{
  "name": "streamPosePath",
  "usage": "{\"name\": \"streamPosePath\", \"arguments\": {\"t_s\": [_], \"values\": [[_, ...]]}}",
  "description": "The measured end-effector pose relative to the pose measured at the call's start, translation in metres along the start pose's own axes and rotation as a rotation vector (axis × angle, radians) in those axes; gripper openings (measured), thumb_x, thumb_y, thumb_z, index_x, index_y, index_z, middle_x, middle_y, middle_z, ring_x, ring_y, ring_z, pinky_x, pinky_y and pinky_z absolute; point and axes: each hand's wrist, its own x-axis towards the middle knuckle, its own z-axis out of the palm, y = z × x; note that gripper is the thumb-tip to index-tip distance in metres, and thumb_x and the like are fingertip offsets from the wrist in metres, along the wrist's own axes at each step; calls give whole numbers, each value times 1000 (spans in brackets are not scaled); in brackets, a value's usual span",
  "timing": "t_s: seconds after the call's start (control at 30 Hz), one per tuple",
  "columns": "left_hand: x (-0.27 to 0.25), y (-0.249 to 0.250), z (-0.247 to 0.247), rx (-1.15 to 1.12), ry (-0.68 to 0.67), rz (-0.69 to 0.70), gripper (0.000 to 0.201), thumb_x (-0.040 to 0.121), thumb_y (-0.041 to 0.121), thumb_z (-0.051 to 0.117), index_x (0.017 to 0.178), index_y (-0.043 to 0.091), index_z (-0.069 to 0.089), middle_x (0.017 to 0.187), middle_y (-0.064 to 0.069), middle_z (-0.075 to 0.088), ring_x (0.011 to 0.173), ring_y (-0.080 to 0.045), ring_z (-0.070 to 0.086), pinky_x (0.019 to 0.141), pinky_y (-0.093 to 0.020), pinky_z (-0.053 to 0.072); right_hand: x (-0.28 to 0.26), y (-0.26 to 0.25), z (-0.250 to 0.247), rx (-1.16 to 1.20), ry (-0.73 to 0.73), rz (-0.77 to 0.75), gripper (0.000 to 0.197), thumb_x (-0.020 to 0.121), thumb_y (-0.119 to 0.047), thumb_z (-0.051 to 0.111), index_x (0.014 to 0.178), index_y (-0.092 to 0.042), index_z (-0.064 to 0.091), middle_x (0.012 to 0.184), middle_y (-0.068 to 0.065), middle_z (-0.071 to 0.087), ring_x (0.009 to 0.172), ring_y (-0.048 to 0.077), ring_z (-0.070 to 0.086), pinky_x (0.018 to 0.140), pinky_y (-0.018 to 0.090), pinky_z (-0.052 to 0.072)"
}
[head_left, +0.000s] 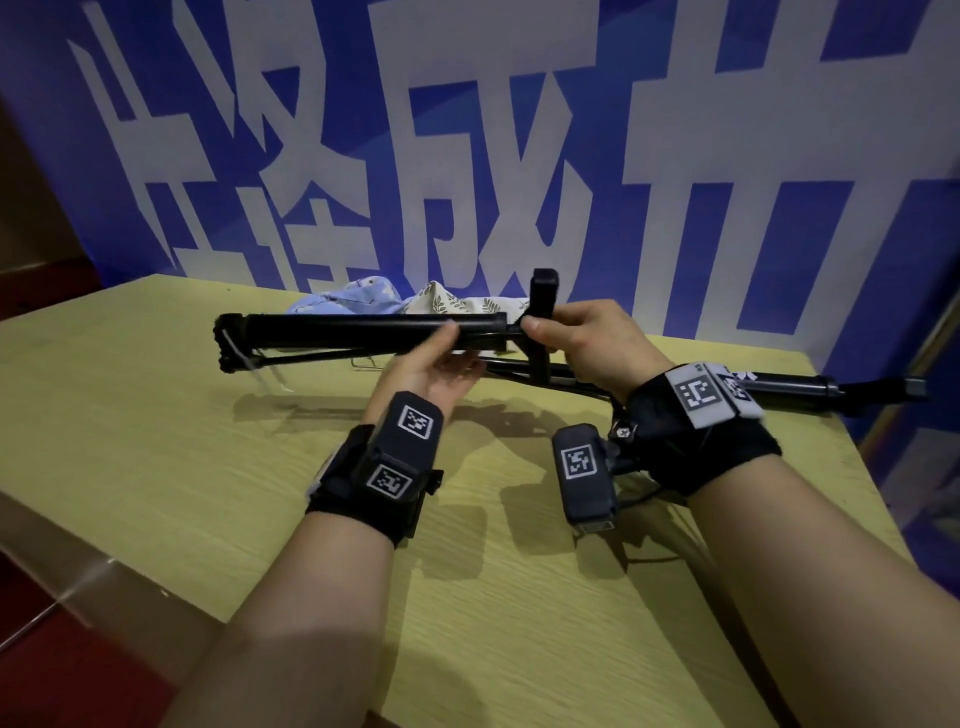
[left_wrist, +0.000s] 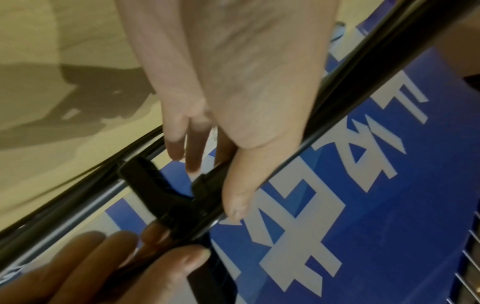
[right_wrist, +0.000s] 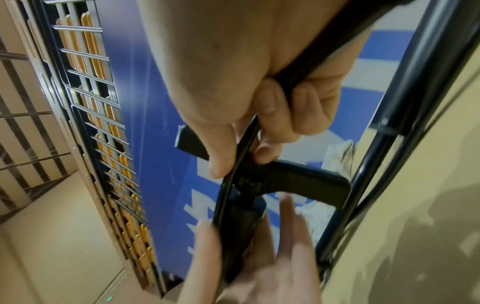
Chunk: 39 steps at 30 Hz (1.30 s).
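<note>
A black folded stand (head_left: 337, 330) is held level above the yellow-green table (head_left: 156, 441). Its thin legs (head_left: 322, 356) lie under the main tube, and its far end (head_left: 810, 387) reaches past the table's right edge. My left hand (head_left: 436, 358) is palm up under the tube, thumb on top, fingers fairly straight behind it; the left wrist view shows the thumb (left_wrist: 239, 185) along the tube (left_wrist: 363, 67). My right hand (head_left: 587, 338) grips the stand's joint, where a black lever (head_left: 543, 296) sticks up. In the right wrist view its fingers (right_wrist: 272, 115) curl round a thin rod by the lever (right_wrist: 311, 185).
A light blue cloth (head_left: 363, 299) and a leaf-patterned cloth (head_left: 457, 304) lie at the table's back edge, behind the stand. A blue banner (head_left: 519, 208) with white characters stands right behind the table. A metal grille (right_wrist: 85, 82) is off to one side.
</note>
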Motion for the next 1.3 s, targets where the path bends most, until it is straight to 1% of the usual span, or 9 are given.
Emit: {"name": "streamPosePath", "arguments": {"t_s": [0.1, 0.17, 0.27, 0.47, 0.73, 0.9, 1.1, 1.2, 1.3], "values": [[-1, -8, 1, 32, -135, -25, 51, 79, 5, 59, 129, 3, 50, 121, -20, 63, 113, -32, 62, 95, -44, 50, 0, -4, 11, 25, -5, -21, 21, 94, -31, 58, 100, -14, 69, 65, -10, 60, 40, -7, 50, 41, 7, 35], [-2, -5, 0, 49, -169, -6, 46, 79, 2, 58, 124, 4, 53, 113, -15, 67, 106, -28, 65, 82, -34, 56, 0, -7, 14, 27, 1, -20, 23, 93, -32, 58, 97, -12, 68, 55, -14, 56, 35, -6, 47, 37, 7, 32], [-4, -5, -1, 181, -158, 2, 30, 80, -1, 56, 108, 11, 59, 94, -4, 72, 88, -15, 64, 59, -19, 51, 1, -6, 18, -2, 1, 23, 31, 92, -41, 58, 96, -13, 68, 65, -7, 57, 47, 0, 47, 44, 15, 34], [-4, -12, 3, 231, -141, 61, 24, 93, -4, 47, 109, 9, 61, 104, -14, 69, 101, -27, 67, 92, -39, 53, 2, -6, 22, 45, -9, 86, 33, 93, -38, 57, 100, -8, 69, 85, 5, 68, 46, 3, 45, 49, 20, 35], [4, -14, 2, 270, 29, 123, 8, 94, 0, 53, 94, 4, 60, 83, -15, 65, 80, -26, 62, 63, -28, 56, 3, -5, 26, 18, -30, 98, 26, 91, -34, 61, 98, -11, 70, 82, 1, 72, 36, 0, 42, 47, 20, 32], [4, -12, 0, 281, -18, 103, 21, 93, -10, 45, 89, 5, 60, 72, -8, 71, 67, -18, 70, 61, -26, 56, 2, -3, 26, 25, -24, 65, 26, 93, -32, 58, 96, -9, 70, 78, 4, 72, 35, -4, 44, 51, 18, 31], [4, -13, -2, 308, 2, 103, 25, 92, -9, 46, 85, 7, 64, 73, -7, 71, 70, -19, 69, 66, -28, 54, 1, -4, 25, -51, -19, 14, 30, 95, -32, 56, 93, -6, 72, 73, 2, 71, 37, -8, 46, 52, 16, 29], [6, -15, -3, 281, 14, 127, 36, 90, -8, 50, 69, 13, 70, 78, -13, 61, 75, -24, 58, 65, -31, 51, 1, -5, 24, -75, -50, 6, 32, 96, -32, 54, 99, -6, 71, 69, 1, 68, 36, -7, 46, 52, 16, 29], [4, -14, -3, 300, 23, 150, 22, 90, -2, 55, 78, 12, 66, 81, -12, 64, 75, -22, 64, 63, -29, 50, 1, -6, 23, -119, -86, -1, 34, 95, -35, 55, 100, -6, 71, 61, -3, 61, 39, -3, 45, 52, 16, 31]]}}
